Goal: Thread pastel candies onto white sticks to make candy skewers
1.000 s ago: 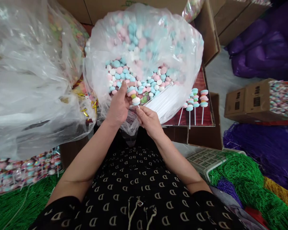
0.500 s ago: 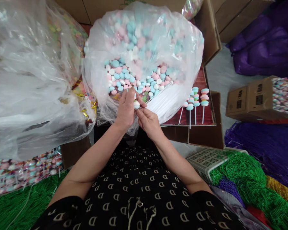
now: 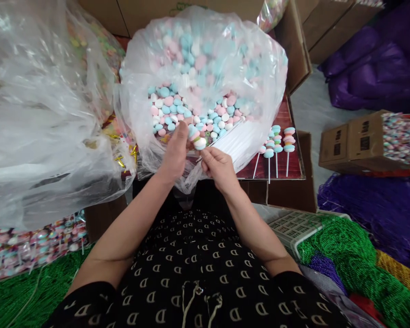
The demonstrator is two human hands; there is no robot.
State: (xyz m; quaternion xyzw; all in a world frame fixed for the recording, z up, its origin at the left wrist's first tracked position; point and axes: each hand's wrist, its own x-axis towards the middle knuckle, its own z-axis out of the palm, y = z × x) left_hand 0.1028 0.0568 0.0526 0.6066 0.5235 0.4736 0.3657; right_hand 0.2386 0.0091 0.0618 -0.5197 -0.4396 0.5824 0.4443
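Note:
My left hand [image 3: 176, 152] is curled around a short stack of candy pieces [image 3: 198, 138] in pink, blue, yellow and white; part of the stack is hidden by the hand. My right hand [image 3: 218, 166] pinches at the lower end of that stack, where a thin stick seems to be, mostly covered by the fingers. Behind both hands lies an open clear plastic bag [image 3: 130, 100] full of pink, blue and white candies [image 3: 169, 109]. White sticks [image 3: 230, 148] lie on its right side. Several finished-looking candy skewers [image 3: 289, 139] rest at the right on the dark red board [image 3: 287, 114].
Another big plastic bag [image 3: 41, 118] covers the left side, with gold ties [image 3: 120, 161] near its edge. At the right are a cardboard box [image 3: 341, 141], purple sacks [image 3: 358, 59] and a pale crate [image 3: 290, 225] with green strands [image 3: 348, 250].
The candy stack has come into clearer view between my hands. My right hand has shifted slightly right, and my left hand slightly left. The whole view has moved a little.

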